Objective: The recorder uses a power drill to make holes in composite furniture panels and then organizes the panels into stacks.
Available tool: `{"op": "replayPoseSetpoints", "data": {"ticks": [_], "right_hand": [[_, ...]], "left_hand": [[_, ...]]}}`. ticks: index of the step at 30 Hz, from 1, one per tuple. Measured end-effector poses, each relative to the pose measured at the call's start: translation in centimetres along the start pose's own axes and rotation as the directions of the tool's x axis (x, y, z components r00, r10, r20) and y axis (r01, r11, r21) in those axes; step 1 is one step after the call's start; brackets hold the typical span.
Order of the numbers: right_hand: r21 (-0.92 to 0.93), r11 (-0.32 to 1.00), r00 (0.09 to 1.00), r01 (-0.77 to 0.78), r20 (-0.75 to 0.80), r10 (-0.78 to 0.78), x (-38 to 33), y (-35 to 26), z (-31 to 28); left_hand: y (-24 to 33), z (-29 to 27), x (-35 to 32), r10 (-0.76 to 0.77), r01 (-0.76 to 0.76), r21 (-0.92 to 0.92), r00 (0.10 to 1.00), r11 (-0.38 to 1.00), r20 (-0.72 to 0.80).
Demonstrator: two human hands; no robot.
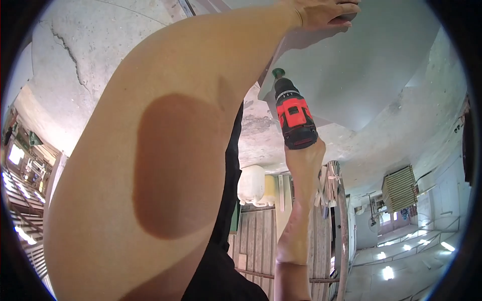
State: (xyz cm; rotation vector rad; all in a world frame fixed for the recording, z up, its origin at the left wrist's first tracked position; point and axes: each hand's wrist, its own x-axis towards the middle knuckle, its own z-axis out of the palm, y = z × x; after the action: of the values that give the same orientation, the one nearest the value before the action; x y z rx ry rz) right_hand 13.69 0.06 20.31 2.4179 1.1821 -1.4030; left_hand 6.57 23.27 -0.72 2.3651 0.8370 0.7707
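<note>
A red and black cordless drill (295, 113) points away from me, with a small round green attachment (277, 73) at its chuck. My right hand (312, 150) is closed on the drill from behind and below, its fingers mostly hidden by the tool's body. The attachment lies at the near left edge of a large flat grey sheet (371, 65); whether it touches the sheet I cannot tell. Reaching across the upper part of the view, my left arm ends in my left hand (329, 14), which rests on the sheet with its fingers stretched out. It holds nothing visible.
Pale concrete floor (105, 45) with a long crack spreads around the sheet. Beyond my right arm are a white plastic jug (251, 184), a yellowish jug (268, 189), a bundle of sticks (333, 178) and corrugated metal sheeting (255, 238). A slatted box (399, 189) appears at the right.
</note>
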Motion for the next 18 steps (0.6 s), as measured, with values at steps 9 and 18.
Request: {"op": "replayPoseSetpoints", "data": {"ticks": [9,18], "right_hand": [[-0.054,0.993,0.995,-0.102,0.0,0.102,-0.1,-1.0,-0.4],[-0.08,0.997,0.997,0.022,-0.074,-0.028,-0.9,-0.6,1.4]], "left_hand": [[0.0,-0.1,0.0,0.016,-0.017,0.037,0.999,0.999,0.035],[0.0,-0.1,0.1,-0.016,0.015,0.024,0.998,1.0,0.062]]}}
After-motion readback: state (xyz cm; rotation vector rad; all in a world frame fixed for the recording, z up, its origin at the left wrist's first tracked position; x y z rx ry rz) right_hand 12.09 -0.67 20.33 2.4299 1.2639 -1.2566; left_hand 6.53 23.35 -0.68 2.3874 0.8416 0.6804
